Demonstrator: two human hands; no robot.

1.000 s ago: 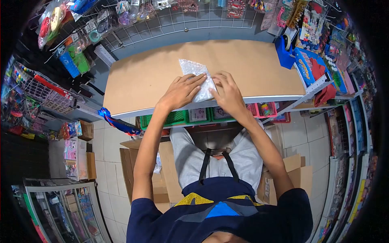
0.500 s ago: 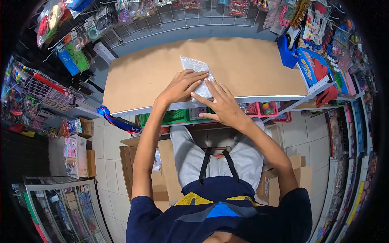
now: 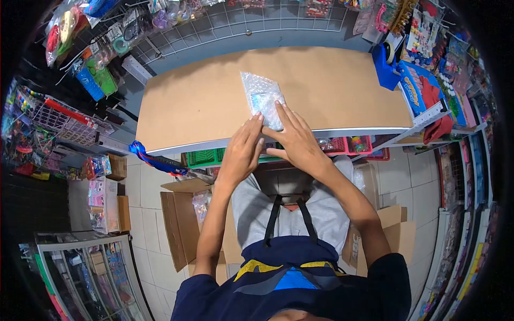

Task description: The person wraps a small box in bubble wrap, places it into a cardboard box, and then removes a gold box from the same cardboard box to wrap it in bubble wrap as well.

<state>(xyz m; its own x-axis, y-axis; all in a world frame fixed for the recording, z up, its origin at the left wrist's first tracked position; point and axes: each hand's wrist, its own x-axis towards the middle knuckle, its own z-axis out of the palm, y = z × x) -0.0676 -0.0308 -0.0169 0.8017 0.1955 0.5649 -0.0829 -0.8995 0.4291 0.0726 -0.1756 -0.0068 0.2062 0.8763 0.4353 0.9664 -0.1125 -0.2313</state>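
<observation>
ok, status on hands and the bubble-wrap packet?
Left hand open, flat, fingertips by bubble-wrap packet. Right hand open, fingers on its near edge. Packet flat on table, nothing in the way.

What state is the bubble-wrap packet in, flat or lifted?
Flat. The bubble-wrap packet lies on the brown table, wrapped around something bluish. The right hand rests open fingers on its near edge; the left hand is beside it.

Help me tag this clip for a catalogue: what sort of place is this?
Probably a small toy or variety shop: packaged goods hang on a wire grid, shelves of merchandise line the right side, and a bubble-wrap parcel lies on the counter.
</observation>
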